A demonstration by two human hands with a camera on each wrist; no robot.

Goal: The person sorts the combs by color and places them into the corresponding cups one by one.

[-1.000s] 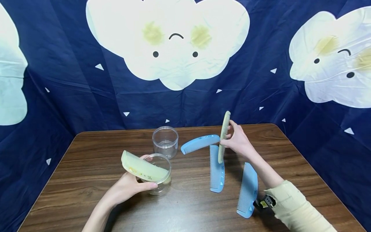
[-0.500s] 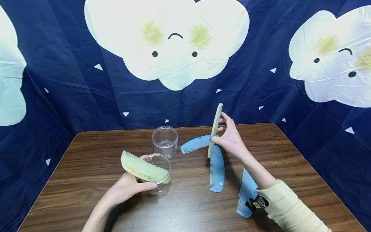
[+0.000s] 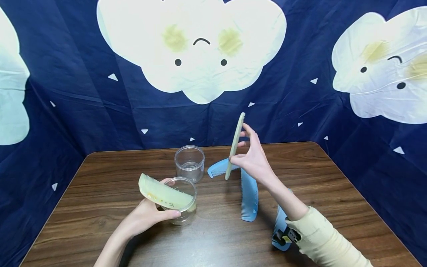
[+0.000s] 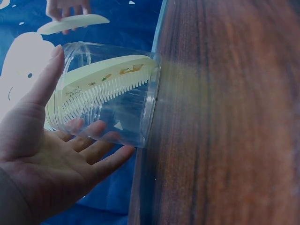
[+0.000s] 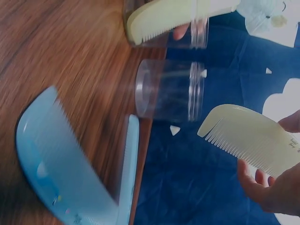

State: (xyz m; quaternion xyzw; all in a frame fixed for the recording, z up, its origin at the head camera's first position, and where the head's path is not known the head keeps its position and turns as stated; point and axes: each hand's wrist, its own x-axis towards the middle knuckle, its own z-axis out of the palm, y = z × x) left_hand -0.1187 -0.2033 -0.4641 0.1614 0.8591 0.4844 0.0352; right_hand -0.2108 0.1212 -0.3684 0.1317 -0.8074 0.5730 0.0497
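A person works at a dark, wood-grained table (image 3: 83, 207) with rounded far corners and a patch of glare near the front, in a space hung on the visible sides with creased navy fabric (image 3: 133, 120) printed with small white triangles and large white clouds (image 3: 200, 33), their smiling faces upside down. The left hand (image 3: 150, 214) curls its thumb and fingers round a clear jar (image 3: 182, 219), in which a pale green comb (image 3: 160, 191) leans, one end jutting past the rim. The right hand (image 3: 254, 159), below a cream sleeve (image 3: 328, 239), pinches a second green comb (image 3: 235, 142) between thumb and fingertips, nearly upright above the tabletop. Another clear jar (image 3: 190, 165) stands just behind the first, while three blue combs lie on the wood: a far one (image 3: 219, 168), a middle one (image 3: 249, 196) and a near one (image 3: 279, 222) partly hidden by the right forearm
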